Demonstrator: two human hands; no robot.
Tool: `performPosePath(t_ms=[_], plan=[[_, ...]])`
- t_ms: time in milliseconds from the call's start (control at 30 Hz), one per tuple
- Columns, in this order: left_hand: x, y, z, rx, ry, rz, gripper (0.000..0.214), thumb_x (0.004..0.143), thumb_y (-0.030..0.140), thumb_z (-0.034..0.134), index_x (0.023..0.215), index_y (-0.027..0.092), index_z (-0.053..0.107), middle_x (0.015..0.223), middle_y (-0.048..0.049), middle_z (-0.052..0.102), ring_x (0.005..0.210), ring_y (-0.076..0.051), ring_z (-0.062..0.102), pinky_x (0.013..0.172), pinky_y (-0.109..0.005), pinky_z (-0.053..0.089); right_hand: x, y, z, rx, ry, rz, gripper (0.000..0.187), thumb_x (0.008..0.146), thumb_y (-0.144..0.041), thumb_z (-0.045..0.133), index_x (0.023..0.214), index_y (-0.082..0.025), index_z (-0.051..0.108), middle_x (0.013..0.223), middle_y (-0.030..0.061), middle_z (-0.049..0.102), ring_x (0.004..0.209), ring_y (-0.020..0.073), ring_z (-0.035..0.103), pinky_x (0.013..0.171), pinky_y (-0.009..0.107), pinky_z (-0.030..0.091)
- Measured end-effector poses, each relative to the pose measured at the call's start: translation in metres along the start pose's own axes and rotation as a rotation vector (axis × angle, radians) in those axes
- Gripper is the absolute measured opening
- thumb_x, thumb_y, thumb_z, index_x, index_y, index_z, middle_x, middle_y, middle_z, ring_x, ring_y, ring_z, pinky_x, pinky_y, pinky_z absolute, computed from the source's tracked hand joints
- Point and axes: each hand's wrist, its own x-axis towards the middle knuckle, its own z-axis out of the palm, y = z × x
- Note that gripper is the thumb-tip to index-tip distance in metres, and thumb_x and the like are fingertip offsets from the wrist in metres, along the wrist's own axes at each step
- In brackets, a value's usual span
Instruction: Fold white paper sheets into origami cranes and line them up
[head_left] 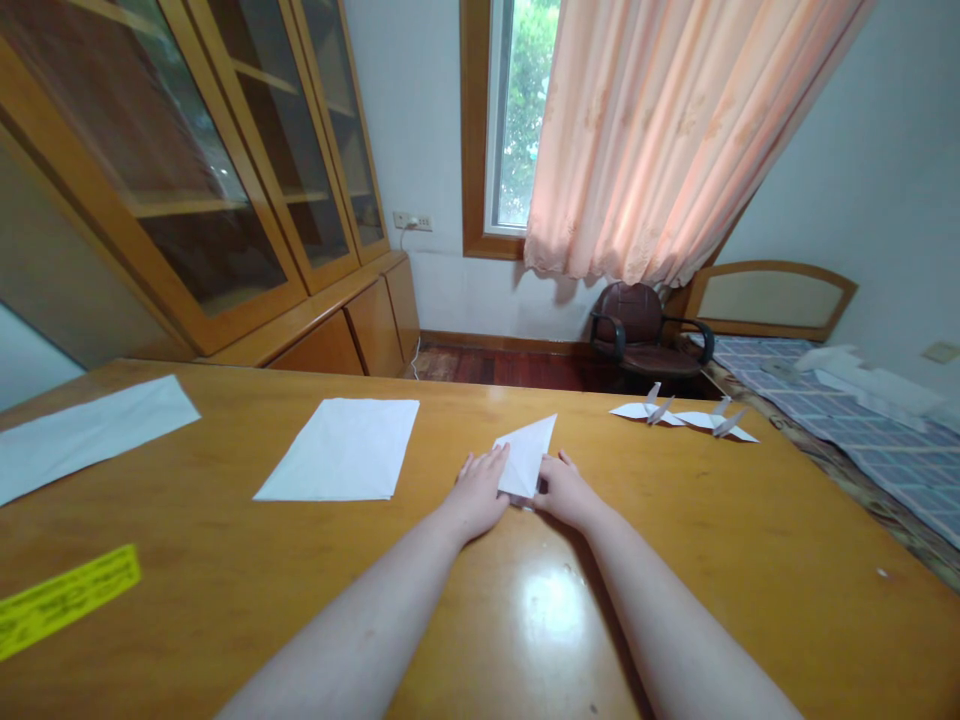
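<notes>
My left hand (477,493) and right hand (564,491) rest open, gripping nothing, at both sides of the folded white paper (527,452), for keeping it steady on the wooden table (675,520)

Two hands (477,492) (566,491), one folded paper (527,455), two flat white sheets (90,438) (341,450), two origami cranes (651,408) (712,425), one yellow strip (67,602).

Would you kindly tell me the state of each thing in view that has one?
Left hand: open, fingers on the folded paper's left edge.
Right hand: open, fingers on the folded paper's right edge.
Folded white paper: folded into a kite shape, flat on the table.
White sheet: unfolded, lying flat.
Paper cranes: folded, two side by side.
Glass-door cabinet: doors shut.
Curtain: drawn across most of the window.
</notes>
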Motion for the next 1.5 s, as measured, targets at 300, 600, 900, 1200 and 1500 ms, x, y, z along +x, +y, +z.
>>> performPosePath(t_ms=[300, 600, 900, 1200, 1500], plan=[[-0.002, -0.002, 0.003, 0.119, -0.069, -0.003, 0.062, 0.082, 0.032, 0.038, 0.141, 0.018, 0.025, 0.149, -0.0082, 0.023, 0.137, -0.021, 0.019, 0.112, -0.046, 0.008, 0.000, 0.007, -0.003, 0.039, 0.054, 0.022, 0.047, 0.077, -0.010, 0.039, 0.113, -0.034, 0.059, 0.122, 0.0002, 0.059, 0.116, 0.0197, 0.048, 0.105, 0.055, 0.008], [-0.008, 0.001, 0.004, 0.098, -0.102, 0.048, 0.061, 0.084, 0.053, 0.040, 0.140, 0.033, 0.027, 0.151, -0.0077, 0.015, 0.139, -0.027, 0.009, 0.108, -0.057, 0.000, 0.003, 0.015, -0.003, 0.109, 0.158, 0.128, 0.032, 0.089, -0.032, 0.034, 0.101, -0.026, 0.063, 0.111, 0.0032, 0.064, 0.109, 0.0212, 0.052, 0.105, 0.054, 0.009], [-0.001, -0.002, 0.007, 0.104, -0.073, 0.020, 0.050, 0.088, 0.024, 0.033, 0.138, 0.033, 0.031, 0.148, -0.0016, 0.028, 0.137, -0.023, 0.019, 0.108, -0.057, 0.009, 0.005, 0.018, 0.001, 0.060, 0.175, 0.122, 0.024, 0.086, -0.032, 0.044, 0.099, -0.028, 0.063, 0.109, 0.0010, 0.065, 0.106, 0.0217, 0.054, 0.104, 0.056, 0.009], [-0.001, -0.001, 0.012, 0.140, -0.035, -0.026, 0.056, 0.086, 0.030, 0.035, 0.140, 0.018, 0.027, 0.149, -0.0082, 0.023, 0.137, -0.022, 0.018, 0.111, -0.051, 0.010, 0.005, 0.020, 0.002, 0.024, 0.177, 0.135, 0.026, 0.086, -0.029, 0.042, 0.082, -0.024, 0.067, 0.099, 0.0021, 0.066, 0.107, 0.0221, 0.053, 0.104, 0.051, 0.016], [-0.001, -0.002, 0.010, 0.117, -0.008, -0.100, 0.060, 0.081, 0.044, 0.044, 0.135, 0.021, 0.035, 0.147, -0.0077, 0.028, 0.137, -0.028, 0.015, 0.110, -0.056, 0.003, 0.004, 0.015, 0.003, 0.078, 0.281, 0.130, 0.034, 0.084, -0.034, 0.041, 0.071, -0.019, 0.068, 0.070, 0.0039, 0.065, 0.073, 0.0186, 0.058, 0.072, 0.029, 0.043]])
